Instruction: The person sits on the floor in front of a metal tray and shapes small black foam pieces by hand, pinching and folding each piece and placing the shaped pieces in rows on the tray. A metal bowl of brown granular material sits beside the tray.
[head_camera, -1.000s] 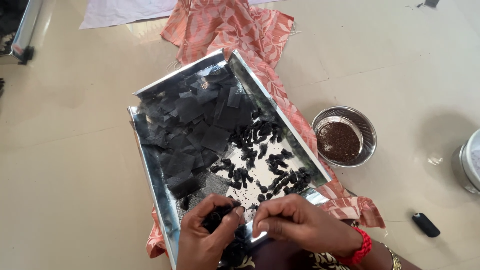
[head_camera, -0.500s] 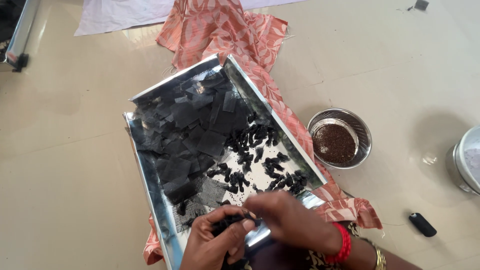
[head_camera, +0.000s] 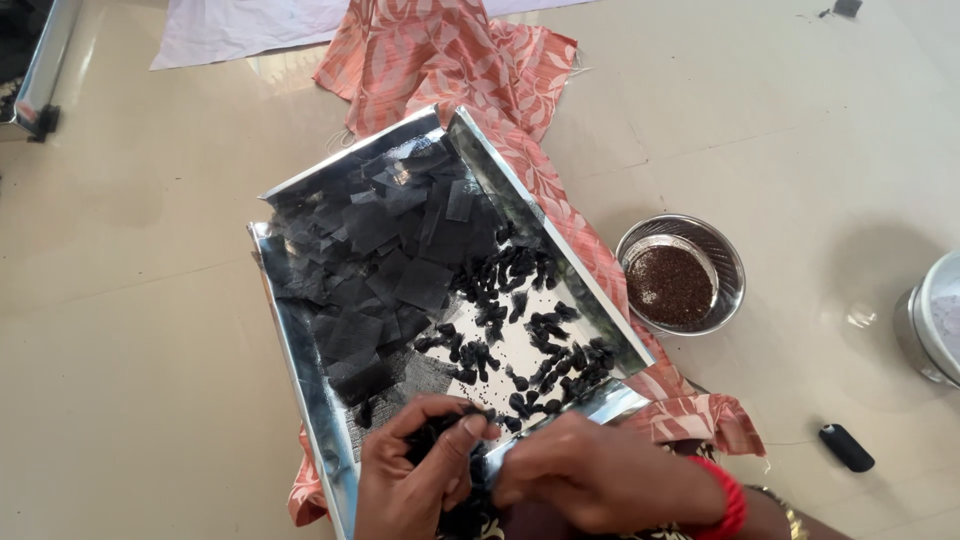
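Observation:
A shiny metal tray (head_camera: 300, 345) lies on the floor. Its far half holds a heap of square black cloth pieces (head_camera: 385, 250), and its near right side holds several small black twisted bundles (head_camera: 520, 320). My left hand (head_camera: 415, 480) is at the tray's near edge, fingers pinched on a small black cloth piece (head_camera: 440, 432). My right hand (head_camera: 600, 478) is right beside it, fingers curled against the same black piece. A red bangle (head_camera: 730, 495) circles my right wrist.
An orange patterned cloth (head_camera: 450, 60) lies under and beyond the tray. A small steel bowl of dark brown grains (head_camera: 682, 275) sits to the right. A metal container (head_camera: 935, 320) is at the right edge, a small black object (head_camera: 846, 447) lies near it, and white cloth (head_camera: 240, 25) lies at the top.
Both hands have stayed at the tray's near edge, working the small black piece. The view has shifted slightly, and the fingers have drawn closer together.

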